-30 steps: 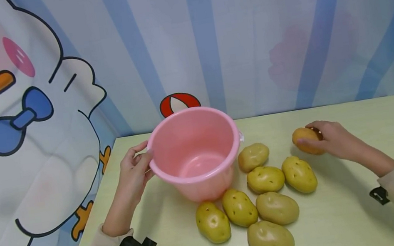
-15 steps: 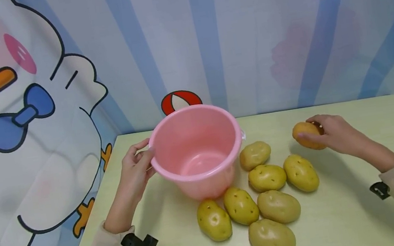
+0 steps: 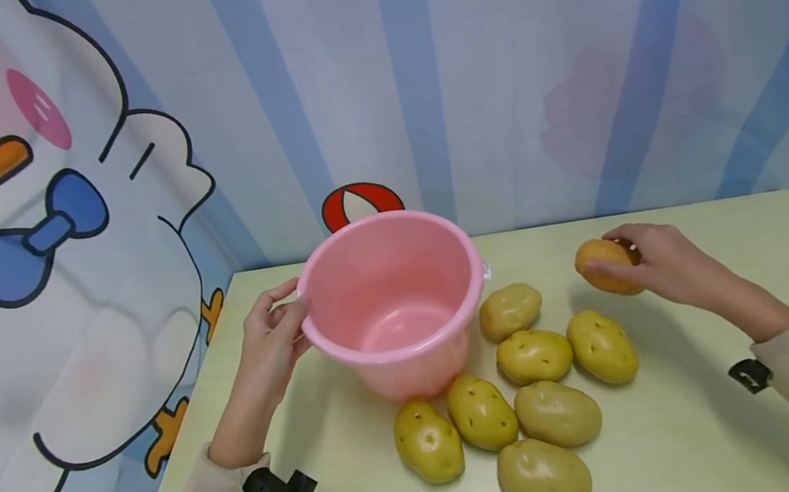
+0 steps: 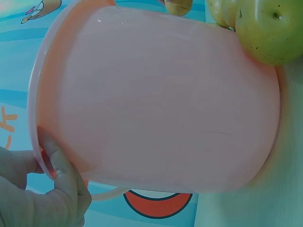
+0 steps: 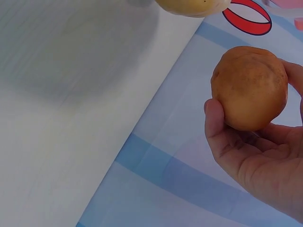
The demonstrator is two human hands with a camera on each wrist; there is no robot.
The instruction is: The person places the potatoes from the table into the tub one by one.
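A pink bucket stands on the table, its inside bare. My left hand pinches the bucket's left rim; in the left wrist view the thumb and fingers lie on either side of that rim. My right hand grips a brownish-orange potato above the table, right of the bucket. The right wrist view shows this potato held between thumb and fingers. Several yellow potatoes lie between the hands, among them one potato nearest the right hand and one potato in front of the bucket.
The pale table ends at a striped blue cloth behind it. A cartoon duck print covers the cloth on the left. Black wrist mounts sit on both sleeves, the left mount beside the table's left part.
My right hand has risen slightly with the brownish-orange potato and, in the last half second, shifted a little left. The left hand and bucket stay put; the head view has shifted slightly.
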